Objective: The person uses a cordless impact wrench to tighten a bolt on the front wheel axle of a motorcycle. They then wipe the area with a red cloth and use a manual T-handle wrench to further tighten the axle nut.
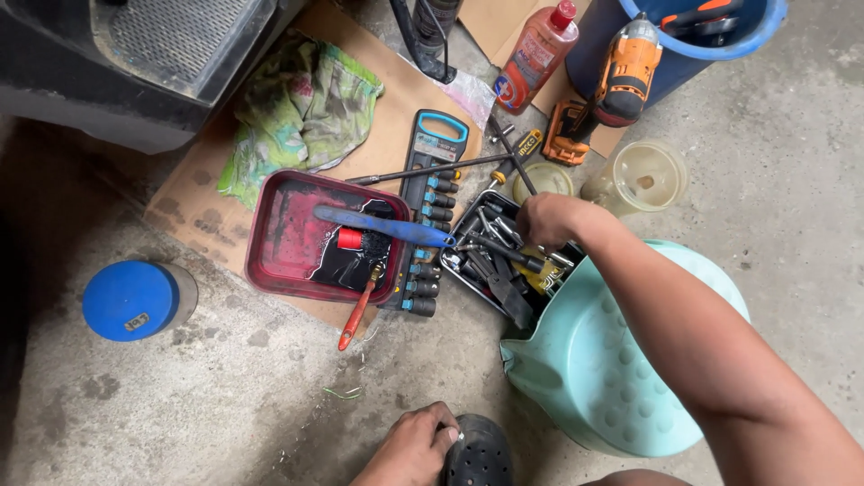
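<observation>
My right hand [547, 219] reaches into a black tray of metal tools [490, 270] and is closed around a dark tool with a black handle [504, 251]. My left hand [412, 447] rests at the bottom of the view, fingers curled on a black perforated shoe [479, 454]. Left of the tool tray lies a socket rail with blue-banded sockets [426, 236]. Beside it is a red tray [297, 236] with dark oil, a blue-handled tool [382, 226] across it and a red-handled brush [358, 312] leaning out.
A mint-green plastic stool [594, 369] lies under my right arm. Behind are an orange cordless drill [605, 93], a red bottle [535, 54], a blue bucket [684, 40], clear cups [641, 175], a green rag [297, 108] on cardboard, and a blue-lidded can [133, 300].
</observation>
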